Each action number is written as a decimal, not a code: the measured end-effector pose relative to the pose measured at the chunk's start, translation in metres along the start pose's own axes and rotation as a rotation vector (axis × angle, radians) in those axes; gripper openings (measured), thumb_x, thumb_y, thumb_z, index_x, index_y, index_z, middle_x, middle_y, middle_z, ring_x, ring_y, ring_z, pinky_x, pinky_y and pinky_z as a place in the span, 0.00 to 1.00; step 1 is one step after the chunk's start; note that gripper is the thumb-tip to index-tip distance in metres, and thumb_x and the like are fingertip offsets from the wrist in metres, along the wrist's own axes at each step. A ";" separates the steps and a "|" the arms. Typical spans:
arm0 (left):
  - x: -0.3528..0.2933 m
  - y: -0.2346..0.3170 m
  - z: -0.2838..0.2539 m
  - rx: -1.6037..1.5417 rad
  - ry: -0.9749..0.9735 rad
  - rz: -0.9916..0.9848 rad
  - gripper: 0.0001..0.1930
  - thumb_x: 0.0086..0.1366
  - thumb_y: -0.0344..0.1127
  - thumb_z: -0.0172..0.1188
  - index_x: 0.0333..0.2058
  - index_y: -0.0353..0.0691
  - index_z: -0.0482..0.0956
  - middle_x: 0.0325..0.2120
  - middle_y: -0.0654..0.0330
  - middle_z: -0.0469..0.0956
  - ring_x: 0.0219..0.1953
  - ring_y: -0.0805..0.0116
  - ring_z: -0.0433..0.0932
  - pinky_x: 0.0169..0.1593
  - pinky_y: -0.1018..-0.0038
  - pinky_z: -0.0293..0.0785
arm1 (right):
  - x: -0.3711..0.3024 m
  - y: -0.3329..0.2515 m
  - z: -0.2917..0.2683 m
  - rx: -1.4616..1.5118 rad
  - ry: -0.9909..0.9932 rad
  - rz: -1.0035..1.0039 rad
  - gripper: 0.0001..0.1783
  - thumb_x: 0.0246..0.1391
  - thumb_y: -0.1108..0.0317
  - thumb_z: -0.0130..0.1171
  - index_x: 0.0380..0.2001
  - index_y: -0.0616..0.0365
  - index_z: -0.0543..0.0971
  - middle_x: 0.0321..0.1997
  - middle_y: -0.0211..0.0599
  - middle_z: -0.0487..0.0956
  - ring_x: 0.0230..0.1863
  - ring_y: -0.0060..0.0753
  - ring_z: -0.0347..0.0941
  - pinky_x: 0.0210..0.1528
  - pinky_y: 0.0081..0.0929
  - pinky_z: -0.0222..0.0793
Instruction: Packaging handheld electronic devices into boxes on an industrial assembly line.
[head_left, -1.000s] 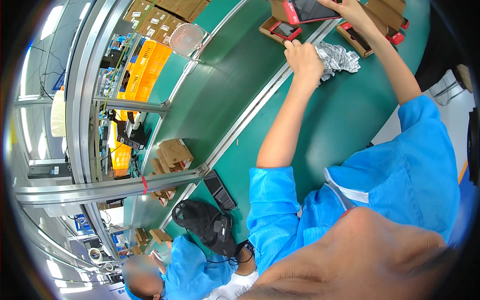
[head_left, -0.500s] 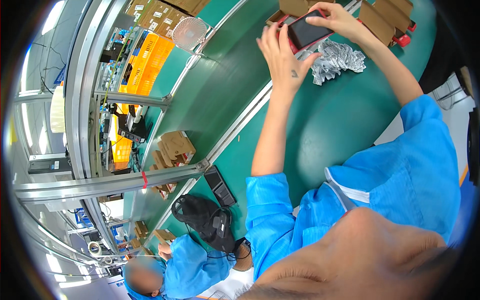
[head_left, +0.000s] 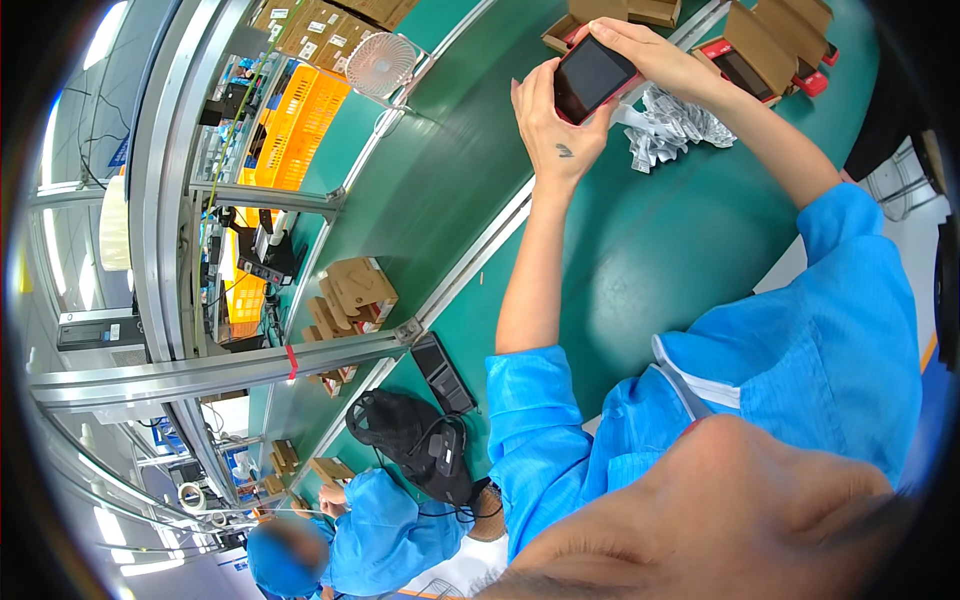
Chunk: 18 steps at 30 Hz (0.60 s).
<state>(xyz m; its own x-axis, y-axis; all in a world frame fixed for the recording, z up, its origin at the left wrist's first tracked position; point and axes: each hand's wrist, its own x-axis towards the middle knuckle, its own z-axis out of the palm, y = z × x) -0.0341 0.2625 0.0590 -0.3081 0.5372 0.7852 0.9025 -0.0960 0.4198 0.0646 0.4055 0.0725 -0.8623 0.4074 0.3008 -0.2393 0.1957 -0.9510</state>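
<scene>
I hold a flat handheld device (head_left: 592, 80) with a dark screen and red edges, its screen turned toward me. My left hand (head_left: 558, 130) grips its near left side, thumb on one edge and fingers behind. Across its upper right edge lies my right hand (head_left: 650, 58), closed round that side with the fingertips at the top corner. A heap of crumpled silvery-white packets (head_left: 675, 128) lies on the green table (head_left: 660, 240) just below my right hand. Beside my right wrist is an open brown box (head_left: 765, 50) with a dark-screened, red-edged device (head_left: 742, 72) in it.
Another open carton (head_left: 570, 28) stands beyond my hands. A metal rail (head_left: 480, 255) divides the table from the green belt (head_left: 420, 180). A small fan (head_left: 382, 65), black bag (head_left: 410, 440), black tray (head_left: 440, 372) and folded cartons (head_left: 355, 290) sit leftward. A co-worker (head_left: 385, 535) works at lower left.
The device has turned so its screen shows more fully, and has shifted slightly left. My right hand has moved from its face to its upper edge. The boxed device at right now shows.
</scene>
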 end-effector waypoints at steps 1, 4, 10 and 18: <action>-0.001 -0.001 0.000 0.019 0.000 -0.004 0.33 0.37 0.39 0.73 0.43 0.33 0.71 0.38 0.53 0.75 0.42 0.54 0.73 0.54 0.61 0.63 | 0.000 -0.002 0.002 -0.005 0.003 0.012 0.23 0.63 0.48 0.40 0.46 0.55 0.72 0.41 0.27 0.73 0.42 0.17 0.69 0.45 0.20 0.67; -0.003 -0.004 0.004 0.037 0.017 -0.003 0.33 0.37 0.40 0.73 0.43 0.35 0.71 0.37 0.54 0.75 0.43 0.54 0.73 0.59 0.54 0.55 | 0.003 0.006 0.000 -0.025 0.015 0.017 0.23 0.63 0.47 0.40 0.46 0.54 0.72 0.42 0.27 0.73 0.43 0.19 0.68 0.46 0.21 0.66; -0.006 -0.013 0.007 0.045 0.005 -0.010 0.33 0.37 0.40 0.73 0.44 0.37 0.71 0.39 0.55 0.75 0.44 0.55 0.73 0.61 0.48 0.50 | 0.005 0.015 0.000 -0.039 0.012 0.051 0.24 0.63 0.46 0.40 0.48 0.54 0.71 0.44 0.28 0.73 0.46 0.21 0.68 0.47 0.22 0.65; -0.008 -0.014 0.011 0.052 0.003 -0.020 0.34 0.37 0.40 0.72 0.45 0.37 0.71 0.40 0.55 0.74 0.45 0.55 0.72 0.61 0.48 0.49 | 0.002 0.014 0.000 -0.035 0.020 0.066 0.24 0.63 0.47 0.40 0.49 0.54 0.71 0.44 0.28 0.73 0.47 0.20 0.67 0.48 0.23 0.65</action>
<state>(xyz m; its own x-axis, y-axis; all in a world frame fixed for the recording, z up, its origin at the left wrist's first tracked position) -0.0408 0.2683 0.0422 -0.3269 0.5363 0.7782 0.9105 -0.0419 0.4114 0.0593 0.4090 0.0596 -0.8663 0.4384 0.2392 -0.1661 0.1988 -0.9659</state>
